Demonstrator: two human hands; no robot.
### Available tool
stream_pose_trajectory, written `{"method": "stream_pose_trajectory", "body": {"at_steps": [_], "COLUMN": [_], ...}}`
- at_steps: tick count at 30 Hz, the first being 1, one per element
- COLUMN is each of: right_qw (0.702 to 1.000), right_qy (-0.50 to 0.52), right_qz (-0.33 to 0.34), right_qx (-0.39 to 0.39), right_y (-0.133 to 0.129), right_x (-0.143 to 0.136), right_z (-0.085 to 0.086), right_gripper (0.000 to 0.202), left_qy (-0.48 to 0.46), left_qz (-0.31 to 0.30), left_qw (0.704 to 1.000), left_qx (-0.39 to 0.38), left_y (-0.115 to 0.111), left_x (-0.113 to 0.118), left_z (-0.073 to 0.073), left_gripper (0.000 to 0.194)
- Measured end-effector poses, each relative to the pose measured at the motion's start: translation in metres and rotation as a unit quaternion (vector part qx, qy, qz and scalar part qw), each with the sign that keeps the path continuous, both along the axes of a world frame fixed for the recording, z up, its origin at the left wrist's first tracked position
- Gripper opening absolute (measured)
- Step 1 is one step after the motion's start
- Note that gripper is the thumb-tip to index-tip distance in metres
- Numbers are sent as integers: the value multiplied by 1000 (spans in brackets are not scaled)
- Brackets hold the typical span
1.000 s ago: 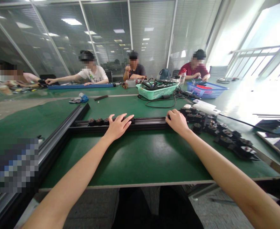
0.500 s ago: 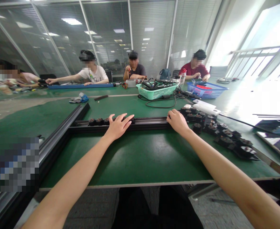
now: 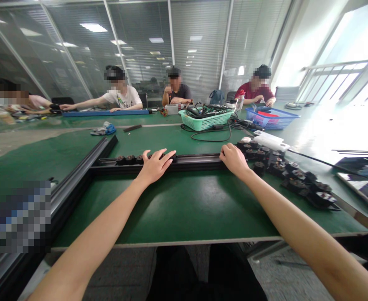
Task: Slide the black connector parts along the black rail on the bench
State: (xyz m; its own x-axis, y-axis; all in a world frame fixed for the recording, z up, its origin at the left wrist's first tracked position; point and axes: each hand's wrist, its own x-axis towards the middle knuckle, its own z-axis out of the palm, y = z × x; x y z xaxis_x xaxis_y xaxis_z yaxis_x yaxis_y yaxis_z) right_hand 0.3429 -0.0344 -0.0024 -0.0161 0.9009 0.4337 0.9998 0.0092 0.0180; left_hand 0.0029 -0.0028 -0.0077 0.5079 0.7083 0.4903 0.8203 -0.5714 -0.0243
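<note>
A black rail (image 3: 199, 163) with a channel along its top lies across the table in front of me. Several small round black parts (image 3: 130, 159) sit in a row in the channel's left part. Over the right end of this row rests my left hand (image 3: 154, 168), its fingers spread and touching the parts. My right hand (image 3: 234, 159) is closed on the rail's right end with curled fingers; its fingertips are partly hidden. Just right of it, more black parts (image 3: 292, 171) with coppery tops lie in a loose band.
A long black profile (image 3: 77, 179) runs along the left, meeting the rail. Beyond are a blue-grey cloth (image 3: 104, 128), a green basket (image 3: 202, 121) of cables and a blue basket (image 3: 271, 120). A white device (image 3: 271, 141) lies right. Several people sit across the table.
Both hands keep practically the same place and pose on the rail. Across the table, the person in the dark shirt has shifted a raised hand slightly.
</note>
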Motion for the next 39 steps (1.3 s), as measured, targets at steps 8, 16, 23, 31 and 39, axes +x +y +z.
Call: {"method": "stream_pose_trajectory", "body": {"at_steps": [8, 16, 23, 31, 39], "right_qw": [1000, 1000, 1000, 1000, 999], "right_qy": [4, 2, 4, 1, 3], "right_qz": [-7, -12, -20, -28, -33], "right_qx": [2, -1, -5, -3, -2], "right_y": [1, 0, 0, -1, -2], "right_x": [3, 2, 3, 2, 2], "right_z": [-1, 1, 1, 2, 2], "right_gripper": [22, 22, 23, 24, 24], "left_qy": [-1, 0, 2, -1, 1], "left_qz": [1, 4, 3, 2, -2], "left_qw": [1000, 1000, 1000, 1000, 1000], "left_qx": [-1, -1, 1, 0, 6], "left_y": [0, -1, 2, 2, 2], "left_x": [0, 1, 0, -1, 0], "left_z": [0, 0, -1, -2, -2], "left_gripper": [50, 50, 50, 50, 50]}}
